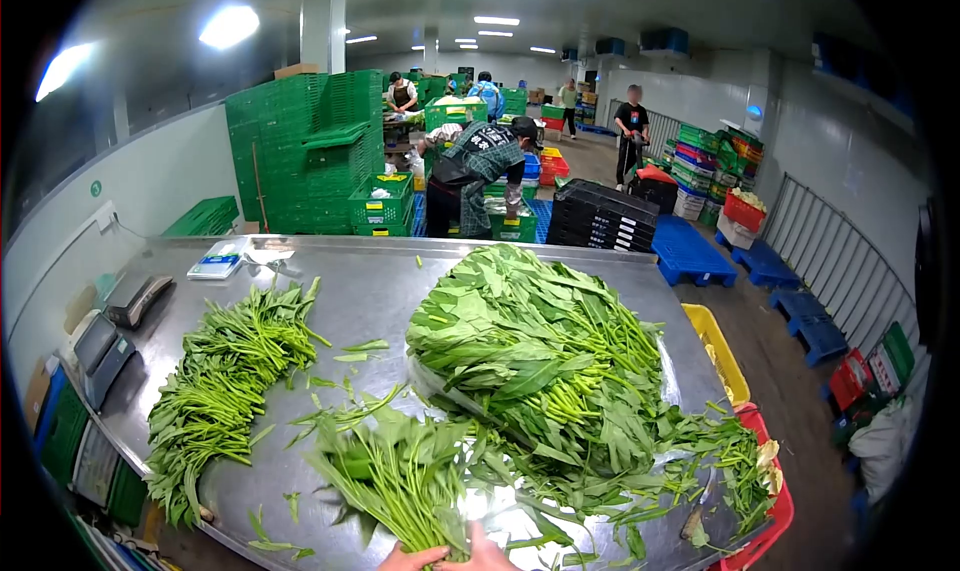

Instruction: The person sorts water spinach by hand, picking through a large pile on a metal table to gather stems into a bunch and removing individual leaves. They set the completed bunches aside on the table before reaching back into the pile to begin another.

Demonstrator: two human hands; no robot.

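Note:
At the bottom edge, my left hand point(412, 558) is closed round the stem ends of a bunch of water spinach point(395, 471), its leaves pointing away from me. My right hand point(482, 553) presses against the same stems from the right, thumb raised; its other fingers are mostly cut off by the frame. Beyond the bunch, a big heap of water spinach point(540, 361) lies on a sheet of clear plastic. Over to the left, tied-looking or loose bunches form a curved row point(235, 381) with stems facing right.
The steel table point(360, 271) carries a white scale point(220, 259) at its far left and scattered leaves. A yellow crate point(718, 351) and a red crate point(775, 511) stand against its right side. Green crates point(300, 151) are stacked behind; a person point(480, 171) bends over crates there.

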